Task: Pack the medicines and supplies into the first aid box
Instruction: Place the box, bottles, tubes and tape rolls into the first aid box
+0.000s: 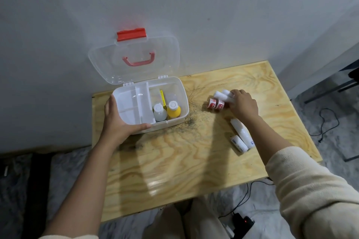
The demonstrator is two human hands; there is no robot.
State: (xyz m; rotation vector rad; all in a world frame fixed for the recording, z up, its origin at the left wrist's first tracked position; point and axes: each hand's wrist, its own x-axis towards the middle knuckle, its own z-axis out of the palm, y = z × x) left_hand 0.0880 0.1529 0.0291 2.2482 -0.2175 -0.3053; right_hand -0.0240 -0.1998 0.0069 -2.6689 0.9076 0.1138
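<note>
A plain room in a home, by the look of it; a small plywood table (194, 151) is pushed against a bare grey wall (213, 15); marbled grey floor (320, 114) below, with loose black cables (328, 122) and a charger (243, 221) lying about

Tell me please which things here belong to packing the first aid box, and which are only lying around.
For the job:
first aid box, open, steadied by the left hand
yellow bottle and white bottle, already inside
white rolls under the right hand
red-and-white tape rolls
two white tubes on the table

Only lying around:
black cables on the floor
black adapter
</note>
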